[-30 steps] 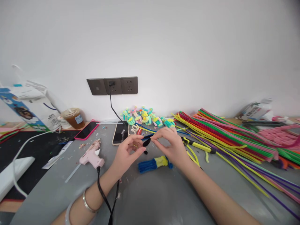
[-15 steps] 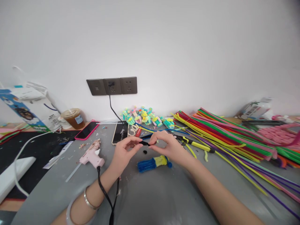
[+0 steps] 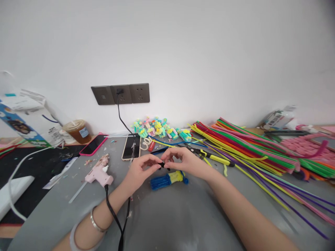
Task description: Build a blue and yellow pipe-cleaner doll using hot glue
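Note:
My left hand (image 3: pixel 140 172) and my right hand (image 3: pixel 183 162) meet over the grey table (image 3: pixel 167 216), both pinching a short black pipe cleaner piece (image 3: pixel 162 165) between thumb and fingers. Just below them lies a small blue and yellow pipe-cleaner figure (image 3: pixel 167 179). Bracelets ring my left wrist.
A pink glue gun (image 3: pixel 98 172) with a black cord lies left of my hands. Two phones (image 3: pixel 130 147) (image 3: pixel 93 144), an iced drink cup (image 3: pixel 75 130), small pipe-cleaner figures (image 3: pixel 159 128), yellow-handled pliers (image 3: pixel 211 158) and a big pile of coloured pipe cleaners (image 3: pixel 251 150) line the back and right.
Both hands have dropped lower toward the table and closed in together, folding the black piece smaller between the fingertips. The view has tilted slightly.

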Demonstrator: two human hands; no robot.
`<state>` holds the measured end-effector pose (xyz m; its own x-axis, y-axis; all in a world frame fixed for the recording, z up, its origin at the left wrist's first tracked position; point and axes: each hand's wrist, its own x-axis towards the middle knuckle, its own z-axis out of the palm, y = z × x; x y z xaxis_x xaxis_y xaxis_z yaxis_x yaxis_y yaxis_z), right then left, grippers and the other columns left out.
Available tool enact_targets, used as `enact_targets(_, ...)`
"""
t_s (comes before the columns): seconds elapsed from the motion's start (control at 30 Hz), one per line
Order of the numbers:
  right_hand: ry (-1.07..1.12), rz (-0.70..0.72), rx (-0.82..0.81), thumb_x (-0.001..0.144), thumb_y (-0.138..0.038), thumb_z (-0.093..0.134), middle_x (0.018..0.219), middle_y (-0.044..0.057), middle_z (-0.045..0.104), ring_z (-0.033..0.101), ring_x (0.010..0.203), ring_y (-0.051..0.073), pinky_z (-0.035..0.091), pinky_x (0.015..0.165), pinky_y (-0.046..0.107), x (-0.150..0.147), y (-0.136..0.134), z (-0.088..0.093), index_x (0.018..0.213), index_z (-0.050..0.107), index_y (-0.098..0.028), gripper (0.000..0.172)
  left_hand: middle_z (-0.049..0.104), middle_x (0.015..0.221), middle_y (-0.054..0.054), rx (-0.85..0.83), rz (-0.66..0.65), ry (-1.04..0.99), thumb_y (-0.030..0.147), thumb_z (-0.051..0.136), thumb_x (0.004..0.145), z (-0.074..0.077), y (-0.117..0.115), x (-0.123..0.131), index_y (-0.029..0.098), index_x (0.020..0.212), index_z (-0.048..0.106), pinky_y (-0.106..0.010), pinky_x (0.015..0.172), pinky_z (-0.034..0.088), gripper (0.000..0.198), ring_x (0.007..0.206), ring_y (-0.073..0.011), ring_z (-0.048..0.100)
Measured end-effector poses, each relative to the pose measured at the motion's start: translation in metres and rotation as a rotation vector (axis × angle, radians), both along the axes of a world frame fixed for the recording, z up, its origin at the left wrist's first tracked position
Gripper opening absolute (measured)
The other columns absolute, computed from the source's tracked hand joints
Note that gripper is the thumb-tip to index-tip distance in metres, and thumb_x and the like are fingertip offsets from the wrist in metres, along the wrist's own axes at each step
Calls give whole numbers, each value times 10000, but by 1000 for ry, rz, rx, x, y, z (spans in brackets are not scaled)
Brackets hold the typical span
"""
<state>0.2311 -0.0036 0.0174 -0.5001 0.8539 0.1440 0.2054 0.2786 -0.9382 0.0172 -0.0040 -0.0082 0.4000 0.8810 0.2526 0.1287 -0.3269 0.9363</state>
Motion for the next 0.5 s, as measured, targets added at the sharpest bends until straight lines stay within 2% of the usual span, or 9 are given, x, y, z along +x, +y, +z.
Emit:
enact_targets(0.1, 2, 40, -27, 796, -354, 728, 830, 28, 699, 622, 765, 163, 504, 729, 288, -1, -1, 0, 971, 701, -170, 255, 756, 919, -66, -3, -10, 15, 277, 682, 830, 1, -1, 1, 165, 879, 714, -295, 794, 553, 126, 850, -188, 696)
enact_targets(0.27, -22, 35, 27, 825, -322, 691, 851, 28, 690, 598, 776, 157, 492, 730, 281, 4, 2, 1, 1003, 722, -178, 230, 735, 863, -42, 9, -19, 38, 273, 686, 823, 1, -2, 0, 178, 931, 644, -282, 732, 525, 150, 799, -178, 684)
enact_targets(0.33, -22, 22, 14, 842, -325, 669, 823, 22, 681, 579, 730, 145, 479, 688, 267, 11, 4, 3, 1021, 728, -181, 237, 732, 873, -37, 44, -42, 118, 279, 714, 804, 2, -3, -1, 191, 978, 611, -281, 712, 504, 221, 817, -190, 682)
enact_targets(0.4, -21, 9, -25, 842, -334, 668, 827, 24, 681, 570, 709, 138, 467, 671, 258, 21, 8, 4, 980, 729, -173, 220, 719, 963, -44, 138, -76, 306, 305, 774, 758, 5, -4, -3, 205, 970, 629, -298, 758, 484, 276, 885, -206, 657)
enact_targets(0.5, -5, 23, -124, 826, -347, 686, 884, 36, 693, 595, 761, 142, 470, 733, 266, 37, 13, 4, 898, 701, -162, 198, 687, 1051, -53, 241, -154, 490, 367, 820, 719, 8, -6, -5, 223, 1011, 643, -335, 842, 472, 371, 975, -236, 623)
